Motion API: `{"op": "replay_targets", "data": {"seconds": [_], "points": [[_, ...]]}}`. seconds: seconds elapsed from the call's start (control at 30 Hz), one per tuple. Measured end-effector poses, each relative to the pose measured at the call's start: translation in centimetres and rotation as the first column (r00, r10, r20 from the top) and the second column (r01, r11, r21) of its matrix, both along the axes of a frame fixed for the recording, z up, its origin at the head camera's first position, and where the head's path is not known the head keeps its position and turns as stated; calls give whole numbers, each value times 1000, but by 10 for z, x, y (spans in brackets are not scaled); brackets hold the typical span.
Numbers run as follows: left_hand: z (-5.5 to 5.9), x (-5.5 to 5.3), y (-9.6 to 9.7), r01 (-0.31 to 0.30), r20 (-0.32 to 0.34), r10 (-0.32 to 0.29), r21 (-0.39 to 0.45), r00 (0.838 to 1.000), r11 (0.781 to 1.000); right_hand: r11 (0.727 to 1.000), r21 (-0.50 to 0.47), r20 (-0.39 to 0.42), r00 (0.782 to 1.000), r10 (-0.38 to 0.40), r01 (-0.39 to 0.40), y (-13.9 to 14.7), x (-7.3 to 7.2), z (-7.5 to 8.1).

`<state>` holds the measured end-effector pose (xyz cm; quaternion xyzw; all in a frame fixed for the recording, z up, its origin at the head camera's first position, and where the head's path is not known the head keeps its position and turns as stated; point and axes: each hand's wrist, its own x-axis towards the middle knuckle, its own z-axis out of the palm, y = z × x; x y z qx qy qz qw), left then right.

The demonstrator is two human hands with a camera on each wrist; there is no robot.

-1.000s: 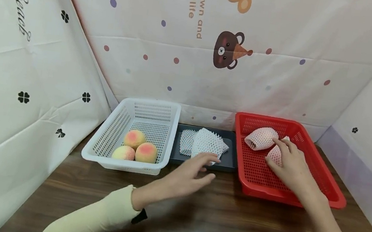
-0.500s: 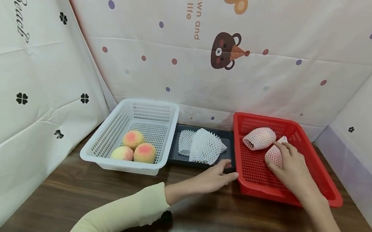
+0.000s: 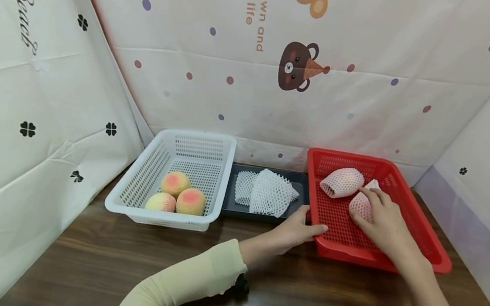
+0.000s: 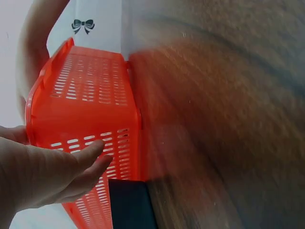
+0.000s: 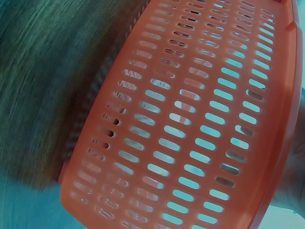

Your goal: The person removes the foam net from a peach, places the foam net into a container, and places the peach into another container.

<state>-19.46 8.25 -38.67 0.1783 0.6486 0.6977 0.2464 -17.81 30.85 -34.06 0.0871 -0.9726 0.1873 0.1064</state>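
My left hand [image 3: 292,233] is at the near left wall of the red basket [image 3: 379,256], its thumb over the rim and its fingers along the outside. In the left wrist view these fingers [image 4: 90,164] lie against the slotted wall. Inside the basket my right hand [image 3: 383,223] holds a peach in a white foam net [image 3: 361,206], fingers on top and thumb at its near side. Another netted peach [image 3: 342,182] lies to its left. The right wrist view shows mostly the basket's outer wall [image 5: 190,138], with the right hand's grip hidden.
A white basket [image 3: 212,210] with three bare peaches [image 3: 191,201] stands on the left. Between the baskets, a dark tray [image 3: 231,206] bears several white foam nets [image 3: 272,194]. Printed cloth walls [image 3: 179,94] enclose the back and sides of the wooden table [image 3: 122,255].
My left hand has moved right, from in front of the dark tray to the red basket's rim, and taken hold there. The right hand has stayed on the netted peach.
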Motion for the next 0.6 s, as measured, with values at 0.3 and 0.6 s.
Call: {"op": "replay_targets", "data": {"seconds": [0.3, 0.6], "points": [[2, 1, 2, -92, 168, 77, 84, 983, 992, 1000, 18, -16, 1000, -20, 20, 0, -1, 3], [2, 0, 1, -82, 236, 54, 110, 970, 991, 998, 66, -75, 997, -14, 19, 12, -8, 7]]}}
